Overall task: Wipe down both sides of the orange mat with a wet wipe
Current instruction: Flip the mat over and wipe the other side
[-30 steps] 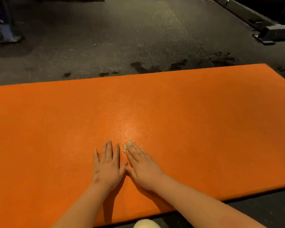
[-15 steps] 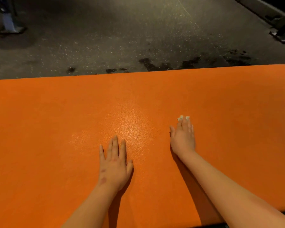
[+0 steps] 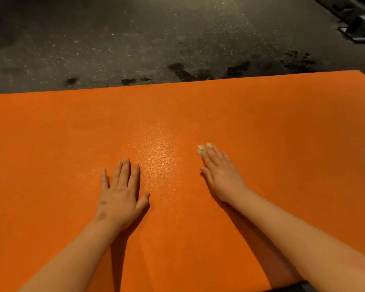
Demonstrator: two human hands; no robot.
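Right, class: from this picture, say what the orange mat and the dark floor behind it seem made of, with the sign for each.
Orange mat: probably foam or rubber, matte and finely grainy; light sparkles off tiny bumps mid-mat. Floor: likely speckled rubber, dark with pale flecks; the blotches may be damp.

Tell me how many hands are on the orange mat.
2. The left hand lies flat on the orange mat near its middle; the right hand lies flat to its right, white bits, perhaps the wipe, at its fingertips.
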